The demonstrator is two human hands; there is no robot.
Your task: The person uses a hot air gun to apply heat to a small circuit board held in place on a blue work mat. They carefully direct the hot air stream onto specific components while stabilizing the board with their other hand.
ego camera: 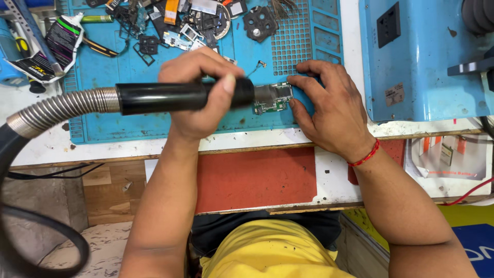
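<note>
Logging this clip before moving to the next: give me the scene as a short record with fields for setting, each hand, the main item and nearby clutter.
setting: workbench with a blue work mat
left hand: left hand grips the black handle of a hot-air tool, nozzle over the board
hose: ribbed metal hose runs off the handle to the left
right hand: right hand rests on the mat, fingers touching the board's right edge
main item: small green circuit board
clutter: loose phone parts at the mat's far edge
right side: blue machine
</note>
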